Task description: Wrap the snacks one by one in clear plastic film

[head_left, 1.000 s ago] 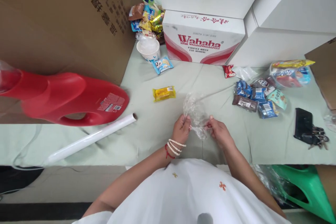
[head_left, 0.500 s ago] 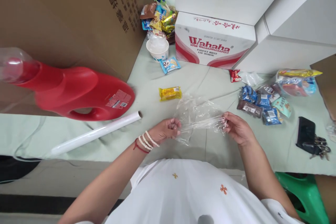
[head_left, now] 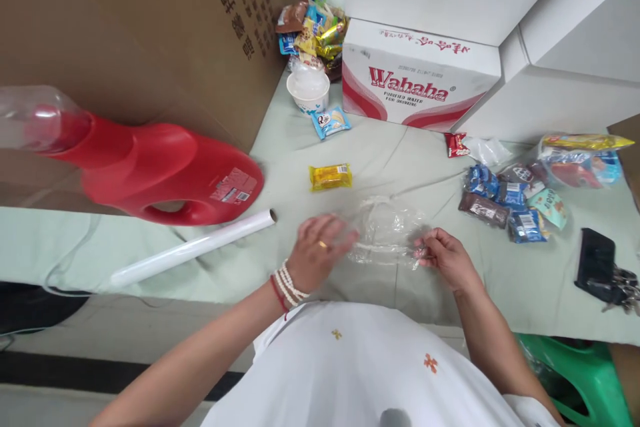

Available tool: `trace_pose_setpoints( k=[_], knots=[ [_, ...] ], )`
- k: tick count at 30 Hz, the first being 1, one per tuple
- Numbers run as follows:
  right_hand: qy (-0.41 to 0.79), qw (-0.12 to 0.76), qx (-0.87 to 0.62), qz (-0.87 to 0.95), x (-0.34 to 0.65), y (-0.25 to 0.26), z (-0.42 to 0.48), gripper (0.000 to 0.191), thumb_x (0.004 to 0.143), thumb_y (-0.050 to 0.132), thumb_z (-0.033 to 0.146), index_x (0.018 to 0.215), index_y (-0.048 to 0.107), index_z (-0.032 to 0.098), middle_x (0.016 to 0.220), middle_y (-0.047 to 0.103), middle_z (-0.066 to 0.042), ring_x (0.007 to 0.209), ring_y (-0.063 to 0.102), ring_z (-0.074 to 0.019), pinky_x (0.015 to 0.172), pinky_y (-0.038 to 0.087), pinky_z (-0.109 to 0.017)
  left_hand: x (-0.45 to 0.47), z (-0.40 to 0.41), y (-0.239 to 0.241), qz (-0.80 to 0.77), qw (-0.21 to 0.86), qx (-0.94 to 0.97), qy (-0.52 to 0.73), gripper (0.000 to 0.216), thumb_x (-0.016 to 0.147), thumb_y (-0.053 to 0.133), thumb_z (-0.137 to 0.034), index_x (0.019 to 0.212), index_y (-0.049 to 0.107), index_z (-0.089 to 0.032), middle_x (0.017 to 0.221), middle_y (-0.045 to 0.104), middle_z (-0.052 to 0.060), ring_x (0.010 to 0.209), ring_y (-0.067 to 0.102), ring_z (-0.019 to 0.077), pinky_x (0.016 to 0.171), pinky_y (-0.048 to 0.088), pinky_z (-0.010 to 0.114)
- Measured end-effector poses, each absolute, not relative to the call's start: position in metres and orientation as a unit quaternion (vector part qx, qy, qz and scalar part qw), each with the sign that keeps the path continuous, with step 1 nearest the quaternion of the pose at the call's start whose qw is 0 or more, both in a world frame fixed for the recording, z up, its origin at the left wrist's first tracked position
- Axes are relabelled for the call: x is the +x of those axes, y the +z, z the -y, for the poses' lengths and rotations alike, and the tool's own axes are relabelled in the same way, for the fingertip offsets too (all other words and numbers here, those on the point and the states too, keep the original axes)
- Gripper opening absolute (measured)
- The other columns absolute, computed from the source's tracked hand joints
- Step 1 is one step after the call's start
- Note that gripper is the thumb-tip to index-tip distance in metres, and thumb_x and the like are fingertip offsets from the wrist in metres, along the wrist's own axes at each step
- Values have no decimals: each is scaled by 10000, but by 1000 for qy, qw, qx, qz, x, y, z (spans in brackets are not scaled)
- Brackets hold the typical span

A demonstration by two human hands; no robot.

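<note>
A crumpled sheet of clear plastic film (head_left: 385, 233) lies spread on the pale green cloth in front of me. My right hand (head_left: 447, 257) pinches its right edge between fingers and thumb. My left hand (head_left: 317, 250), blurred, with bead bracelets at the wrist, rests palm down with fingers apart on the film's left edge. A yellow snack packet (head_left: 330, 177) lies just beyond the film. A white roll of film (head_left: 193, 248) lies to the left of my left hand.
A big red detergent jug (head_left: 150, 170) lies on its side at left against a brown carton (head_left: 140, 33). A Wahaha box (head_left: 415, 83), a white cup (head_left: 308, 90) and snack piles (head_left: 505, 197) sit behind and right. A phone with keys (head_left: 597, 267) lies far right.
The film was bunched between both hands, then pulled apart sideways. Now it lies flatter on the cloth, and my left hand has let go and lies open on it.
</note>
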State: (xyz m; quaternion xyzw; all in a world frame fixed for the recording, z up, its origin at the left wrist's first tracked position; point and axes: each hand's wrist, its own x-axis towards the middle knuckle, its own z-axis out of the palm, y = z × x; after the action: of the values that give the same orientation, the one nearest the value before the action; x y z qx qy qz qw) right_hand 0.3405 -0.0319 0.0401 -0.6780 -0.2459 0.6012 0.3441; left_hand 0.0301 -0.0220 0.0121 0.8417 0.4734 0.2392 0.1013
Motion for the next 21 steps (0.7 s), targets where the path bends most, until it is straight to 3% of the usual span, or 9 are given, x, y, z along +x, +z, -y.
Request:
trace_pose_setpoints(
  k=[3,6,10,12,15,17,18,21],
  knots=[
    [596,333,-671,290,338,42,35,379,697,810,529,766,602,220,872,704,-24,687,659,-174,541,557,-278,46,11,12,-300,166,919,196,335,869,523,-36,1080,672,-250,1281,697,60,1265,607,220,1153,401,454],
    [578,298,-677,344,353,37,46,360,764,746,548,764,587,225,849,688,-27,718,649,-192,562,551,-297,53,-4,11,-391,274,865,155,263,902,484,-143,1079,669,-201,1322,669,113,1196,651,226,997,531,384],
    [527,185,-678,477,391,32,60,322,820,709,538,860,657,223,811,679,-41,754,638,-223,643,549,-348,61,-15,10,-520,282,800,99,391,1010,389,-328,1297,634,-227,1449,593,114,1269,617,246,945,560,363],
    [440,175,-686,553,402,35,55,409,813,731,548,1069,691,232,1014,700,-91,917,652,-274,763,560,-411,68,-13,8,-533,257,804,48,445,1014,408,-370,1414,571,-265,1536,517,125,1194,659,260,899,571,368],
    [310,209,-653,659,388,44,30,715,778,790,544,1392,567,251,1376,584,-154,1251,532,-363,1021,477,-541,78,-7,7,-546,200,813,-9,498,1004,448,-410,1488,511,-314,1577,460,161,1094,686,300,796,572,396],
    [284,211,-592,724,361,48,9,800,766,817,505,1459,512,248,1461,525,-160,1341,452,-380,1109,402,-570,82,-4,7,-546,160,822,-14,497,1003,454,-418,1485,522,-321,1564,481,166,1144,649,333,794,559,419],
    [278,209,-569,745,346,47,-1,735,788,801,479,1433,540,244,1458,527,-160,1341,448,-378,1110,403,-562,82,-4,7,-542,143,828,-8,494,1000,462,-422,1478,534,-319,1569,480,161,1182,623,346,824,551,440],
    [283,245,-569,732,311,37,-23,283,946,597,402,1143,697,225,1242,640,-144,1164,568,-319,988,485,-465,79,-5,6,-531,102,841,22,520,979,512,-458,1480,536,-317,1629,410,124,1338,507,388,1038,438,585]
  ],
)
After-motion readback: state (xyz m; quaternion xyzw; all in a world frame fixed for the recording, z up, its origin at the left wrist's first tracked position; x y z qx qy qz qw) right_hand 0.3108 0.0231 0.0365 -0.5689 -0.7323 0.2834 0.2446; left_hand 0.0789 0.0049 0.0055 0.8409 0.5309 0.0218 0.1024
